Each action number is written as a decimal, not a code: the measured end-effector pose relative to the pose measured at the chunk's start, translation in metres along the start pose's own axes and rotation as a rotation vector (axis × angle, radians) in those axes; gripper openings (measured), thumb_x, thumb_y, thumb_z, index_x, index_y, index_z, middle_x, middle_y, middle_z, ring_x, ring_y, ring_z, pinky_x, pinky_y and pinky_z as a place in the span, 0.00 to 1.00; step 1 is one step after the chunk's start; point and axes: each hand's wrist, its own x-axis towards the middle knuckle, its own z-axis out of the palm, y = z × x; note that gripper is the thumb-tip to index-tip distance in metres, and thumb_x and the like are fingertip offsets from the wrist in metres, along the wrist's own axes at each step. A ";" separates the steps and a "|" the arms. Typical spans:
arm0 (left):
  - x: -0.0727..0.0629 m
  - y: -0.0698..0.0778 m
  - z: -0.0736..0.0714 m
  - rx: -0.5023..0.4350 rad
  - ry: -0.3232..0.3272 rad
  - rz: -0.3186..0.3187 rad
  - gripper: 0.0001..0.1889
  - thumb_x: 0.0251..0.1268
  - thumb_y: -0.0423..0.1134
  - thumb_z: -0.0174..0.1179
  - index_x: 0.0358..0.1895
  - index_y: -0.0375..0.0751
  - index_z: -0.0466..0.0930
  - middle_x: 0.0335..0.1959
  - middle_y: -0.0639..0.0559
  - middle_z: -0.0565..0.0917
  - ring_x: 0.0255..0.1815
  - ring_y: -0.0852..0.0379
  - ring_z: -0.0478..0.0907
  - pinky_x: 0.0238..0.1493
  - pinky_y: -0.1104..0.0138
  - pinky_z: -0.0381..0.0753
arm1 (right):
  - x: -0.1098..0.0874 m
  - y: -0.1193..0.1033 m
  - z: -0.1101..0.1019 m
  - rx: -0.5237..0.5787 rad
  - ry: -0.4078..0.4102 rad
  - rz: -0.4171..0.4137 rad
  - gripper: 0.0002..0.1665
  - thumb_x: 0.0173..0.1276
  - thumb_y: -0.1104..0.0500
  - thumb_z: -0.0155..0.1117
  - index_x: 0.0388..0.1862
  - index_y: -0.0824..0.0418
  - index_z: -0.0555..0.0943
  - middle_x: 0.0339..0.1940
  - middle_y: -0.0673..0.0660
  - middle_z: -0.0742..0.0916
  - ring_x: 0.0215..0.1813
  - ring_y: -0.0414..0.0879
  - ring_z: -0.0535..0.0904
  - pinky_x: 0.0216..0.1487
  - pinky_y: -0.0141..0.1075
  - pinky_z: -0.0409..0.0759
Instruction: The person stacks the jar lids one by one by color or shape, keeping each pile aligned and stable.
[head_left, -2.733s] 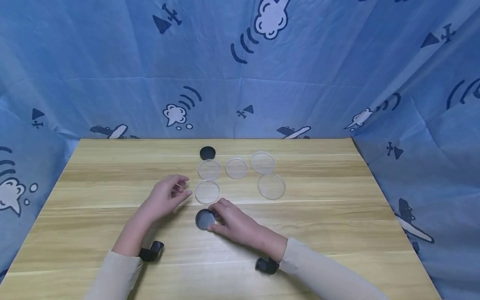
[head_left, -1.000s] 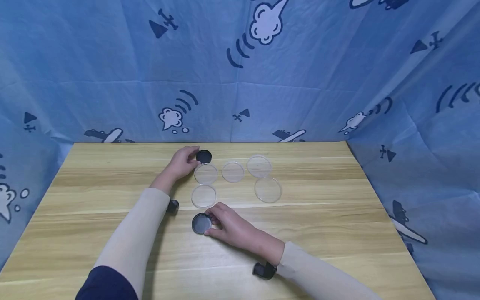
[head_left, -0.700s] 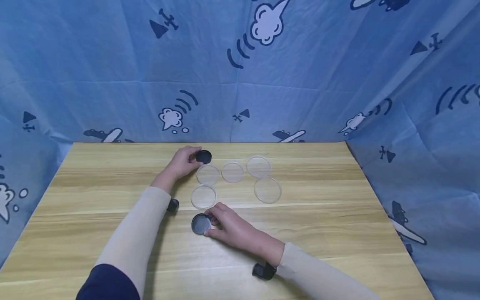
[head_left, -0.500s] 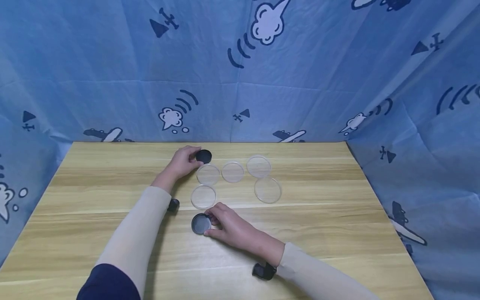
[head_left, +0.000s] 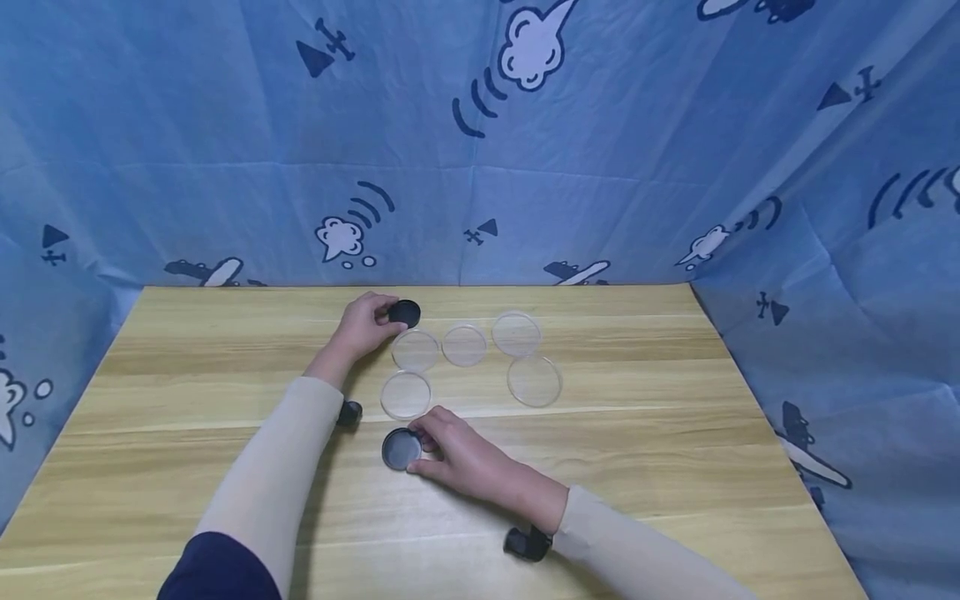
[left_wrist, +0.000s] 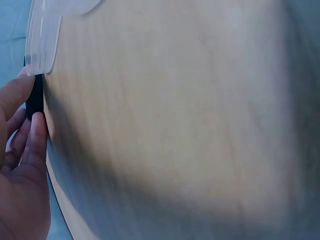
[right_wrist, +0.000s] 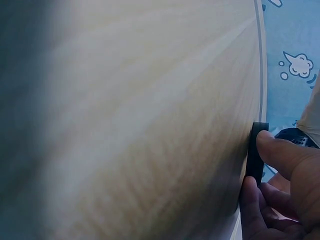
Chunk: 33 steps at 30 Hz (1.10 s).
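Observation:
At the back of the table my left hand (head_left: 365,323) pinches a black round lid (head_left: 405,313) by its left side, thumb in front and fingers behind. The left wrist view shows this lid (left_wrist: 35,95) edge-on between thumb and fingers, low on the wood. My right hand (head_left: 467,454) grips a second black round lid (head_left: 401,450) by its right edge, nearer the front; its hollow, greyish inside faces up. From the right wrist, that front lid (right_wrist: 255,155) appears as a dark upright rim between thumb and fingertips.
Several clear round discs with raised rims lie between and right of the hands: one clear disc (head_left: 416,351) sits just in front of the back lid, another clear disc (head_left: 406,395) nearer the front lid, and a larger clear disc (head_left: 535,382) farther right. Blue printed cloth (head_left: 465,217) hangs behind.
My left hand has moved from beside the clear discs to the back and taken hold of the black lid there. The nearest clear disc shifted slightly right. My right hand keeps its grip.

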 end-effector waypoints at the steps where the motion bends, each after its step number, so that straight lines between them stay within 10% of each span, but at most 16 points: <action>1: 0.000 0.000 0.000 -0.014 0.003 -0.007 0.29 0.69 0.34 0.69 0.70 0.27 0.74 0.63 0.29 0.78 0.66 0.35 0.80 0.67 0.53 0.84 | 0.000 0.000 0.000 -0.001 0.001 0.000 0.28 0.69 0.55 0.75 0.63 0.65 0.80 0.51 0.54 0.82 0.50 0.39 0.79 0.55 0.27 0.83; 33: -0.035 0.025 -0.021 -0.105 0.107 0.031 0.28 0.64 0.32 0.72 0.66 0.24 0.77 0.59 0.29 0.80 0.60 0.35 0.83 0.64 0.54 0.86 | -0.002 -0.001 0.000 -0.001 0.020 -0.001 0.28 0.68 0.56 0.76 0.62 0.65 0.80 0.49 0.53 0.82 0.48 0.39 0.77 0.54 0.27 0.83</action>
